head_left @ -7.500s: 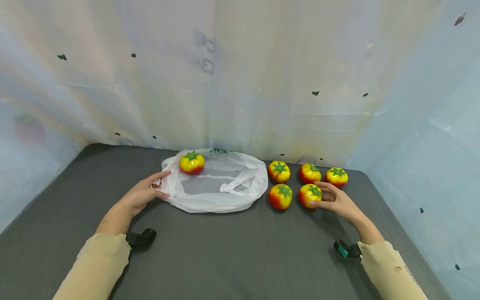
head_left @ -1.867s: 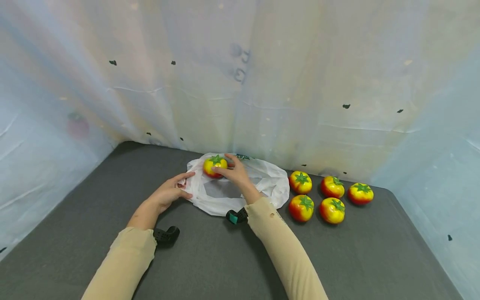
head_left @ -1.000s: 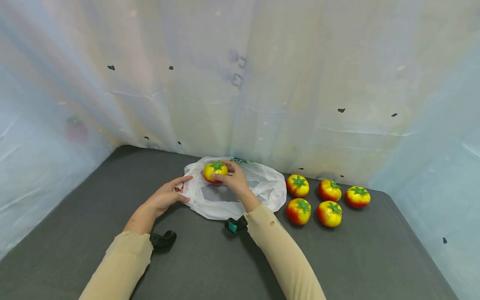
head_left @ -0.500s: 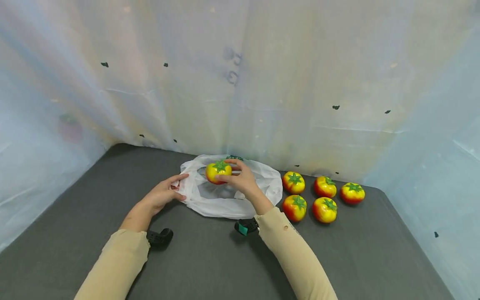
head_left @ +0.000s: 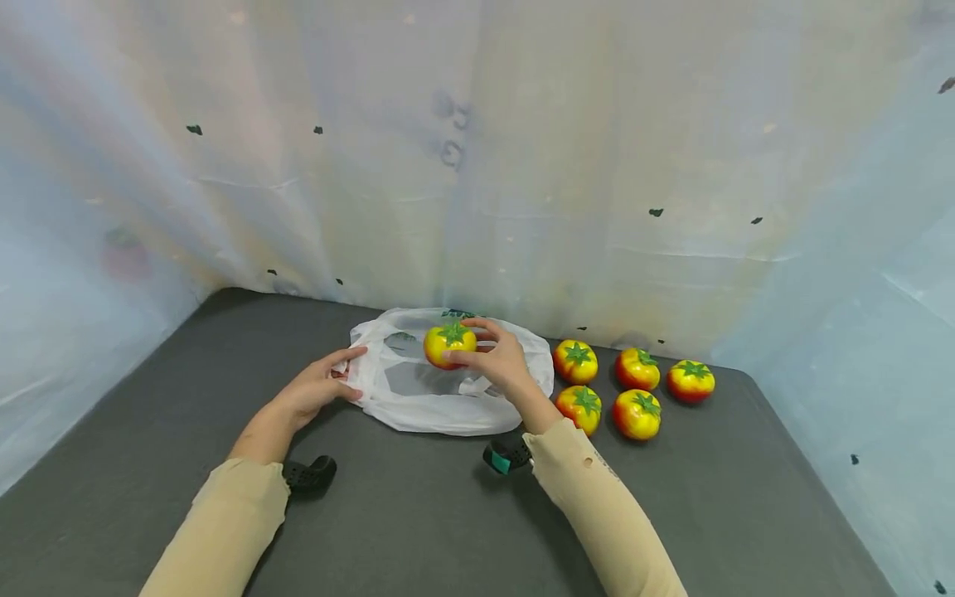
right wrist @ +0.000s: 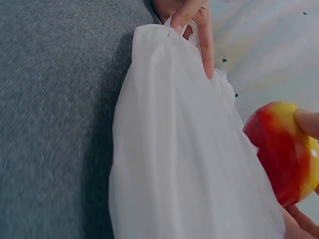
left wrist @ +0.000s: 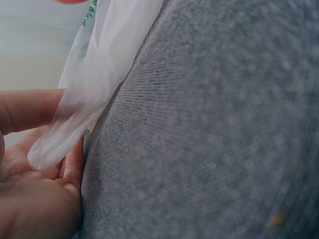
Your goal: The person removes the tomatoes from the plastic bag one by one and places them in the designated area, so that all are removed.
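A white plastic bag (head_left: 440, 421) lies with its mouth spread open on the dark table. At its left end my left hand (head_left: 307, 393) grips the bag's edge; in the left wrist view the gathered plastic (left wrist: 75, 117) passes between thumb and fingers. Over the bag's mouth, my right hand (head_left: 498, 358) holds a yellow-and-red tomato (head_left: 450, 347) with a green leafy top, thumb in front and fingers behind. The right wrist view shows this tomato (right wrist: 281, 152) raised beside the bag's rim. Right of the bag stand several similar tomatoes (head_left: 637, 414).
The grey-black table (head_left: 418, 514) runs up to a pale printed curtain (head_left: 537, 166) just behind the bag. Another curtain wall (head_left: 843, 332) stands to the right, beyond the tomatoes. A black wrist device (head_left: 309, 476) sits on each wrist.
My right hand came over from the right-hand tomatoes, took hold of the tomato at the bag's left end, lifted it and moved it rightward. My left hand stays on the bag.
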### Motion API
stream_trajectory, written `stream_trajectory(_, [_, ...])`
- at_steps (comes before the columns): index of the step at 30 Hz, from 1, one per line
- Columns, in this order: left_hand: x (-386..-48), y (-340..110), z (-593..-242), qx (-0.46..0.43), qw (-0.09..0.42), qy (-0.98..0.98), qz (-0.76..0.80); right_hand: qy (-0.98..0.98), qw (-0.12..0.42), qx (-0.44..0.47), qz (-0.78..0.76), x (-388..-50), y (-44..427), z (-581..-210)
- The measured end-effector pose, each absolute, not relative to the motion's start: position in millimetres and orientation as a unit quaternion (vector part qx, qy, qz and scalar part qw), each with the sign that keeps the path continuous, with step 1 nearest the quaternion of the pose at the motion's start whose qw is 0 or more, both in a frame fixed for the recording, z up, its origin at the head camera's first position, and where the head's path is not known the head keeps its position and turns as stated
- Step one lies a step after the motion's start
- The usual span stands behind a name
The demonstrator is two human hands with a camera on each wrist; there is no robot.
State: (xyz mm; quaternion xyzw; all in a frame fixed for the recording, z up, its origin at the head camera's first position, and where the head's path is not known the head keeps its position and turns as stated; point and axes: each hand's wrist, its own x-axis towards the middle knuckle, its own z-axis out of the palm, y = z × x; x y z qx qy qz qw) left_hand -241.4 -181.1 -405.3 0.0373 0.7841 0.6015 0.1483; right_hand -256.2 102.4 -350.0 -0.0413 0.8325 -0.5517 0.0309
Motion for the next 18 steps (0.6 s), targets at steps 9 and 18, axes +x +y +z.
stream_trajectory(9, [-243, -181, -405, 0.042, 0.151, 0.789, 0.594, 0.823, 0.022, -0.028, -0.567, -251, 122, -340])
stream_trajectory(18, [-241, -184, -407, 0.043, 0.158, 0.790, 0.591, 0.822, 0.008, -0.023, -0.568, -242, 139, -336])
